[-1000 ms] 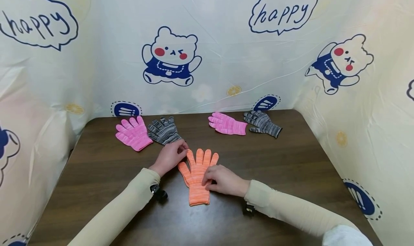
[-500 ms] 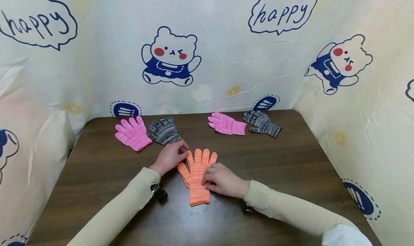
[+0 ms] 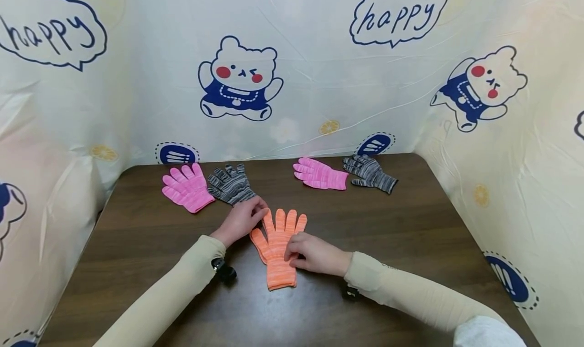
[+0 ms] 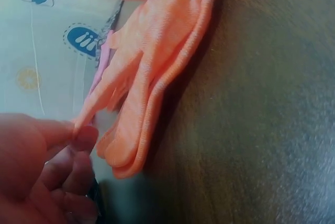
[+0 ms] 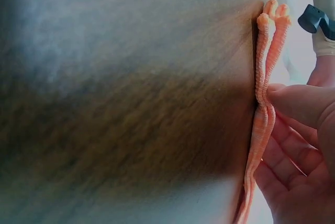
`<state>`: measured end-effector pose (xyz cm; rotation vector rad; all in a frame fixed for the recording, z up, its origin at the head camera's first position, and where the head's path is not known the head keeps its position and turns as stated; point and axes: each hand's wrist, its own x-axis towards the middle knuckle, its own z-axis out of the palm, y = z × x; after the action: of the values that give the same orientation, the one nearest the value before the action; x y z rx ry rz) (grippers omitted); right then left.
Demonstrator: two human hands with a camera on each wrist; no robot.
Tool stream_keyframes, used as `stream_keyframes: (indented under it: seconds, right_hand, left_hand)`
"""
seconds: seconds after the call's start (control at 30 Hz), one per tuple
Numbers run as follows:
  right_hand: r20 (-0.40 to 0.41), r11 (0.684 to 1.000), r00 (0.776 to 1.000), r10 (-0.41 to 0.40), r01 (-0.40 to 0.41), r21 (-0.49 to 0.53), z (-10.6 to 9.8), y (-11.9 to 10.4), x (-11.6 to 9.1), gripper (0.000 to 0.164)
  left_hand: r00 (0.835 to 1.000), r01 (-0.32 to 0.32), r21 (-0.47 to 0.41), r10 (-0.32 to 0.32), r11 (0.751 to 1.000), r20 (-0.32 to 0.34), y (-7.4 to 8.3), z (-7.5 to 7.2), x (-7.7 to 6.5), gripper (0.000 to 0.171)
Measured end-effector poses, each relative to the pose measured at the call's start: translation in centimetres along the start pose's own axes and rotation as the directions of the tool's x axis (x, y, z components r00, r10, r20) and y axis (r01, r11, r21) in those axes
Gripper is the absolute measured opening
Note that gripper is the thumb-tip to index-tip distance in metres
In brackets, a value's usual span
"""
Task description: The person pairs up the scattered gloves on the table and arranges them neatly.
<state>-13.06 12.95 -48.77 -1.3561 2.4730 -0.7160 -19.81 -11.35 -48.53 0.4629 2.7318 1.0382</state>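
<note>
An orange knit glove [image 3: 279,255] lies on the table, fingers away from me and cuff towards me. Its thumb shows doubled edges in the left wrist view; I cannot tell whether a second glove lies under it. My left hand [image 3: 242,219] pinches the tip of one glove finger [image 4: 99,96] between thumb and forefinger, lifting it slightly. My right hand [image 3: 317,254] rests at the glove's right side, its thumb [image 5: 298,98] and curled fingers gathering the upper cloth. Beyond the left hand lies a grey striped glove [image 3: 231,184], its cuff partly hidden.
A pink glove [image 3: 188,188] lies at the far left, touching the grey striped one. At the far right are another pink glove [image 3: 320,174] and another grey striped glove [image 3: 371,174]. A printed cloth [image 3: 301,73] hangs behind the brown table [image 3: 388,225].
The pinched glove fingertip sits slightly higher in the head view than half a second ago. Both hands otherwise keep nearly the same places, and the other gloves lie still.
</note>
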Motion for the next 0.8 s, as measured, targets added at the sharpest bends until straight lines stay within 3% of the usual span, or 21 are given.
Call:
stream_keyframes:
  seconds: [0.13, 0.3, 0.63, 0.8]
  right_hand:
    - [0.009, 1.0, 1.0, 0.003, -0.003, 0.008, -0.1, 0.0, 0.0, 0.008]
    - [0.009, 1.0, 1.0, 0.006, -0.006, 0.004, -0.2, 0.0, 0.0, 0.008]
    - [0.005, 1.0, 1.0, 0.009, -0.009, 0.0, -0.1, 0.0, 0.0, 0.009]
    - [0.013, 1.0, 1.0, 0.016, -0.016, 0.019, -0.1, -0.1, 0.1, 0.008]
  left_hand:
    - [1.0, 0.0, -0.025, 0.001, 1.0, 0.031, -0.3, 0.1, 0.2, 0.022]
    - [1.0, -0.001, 0.035, 0.0, 0.999, 0.024, -0.6, 0.3, 0.2, 0.023]
    - [0.993, -0.047, 0.113, 0.059, 0.993, -0.104, -1.1, -0.3, 0.1, 0.018]
    - [0.999, -0.012, 0.098, 0.017, 0.995, -0.048, -1.2, -0.4, 0.0, 0.016]
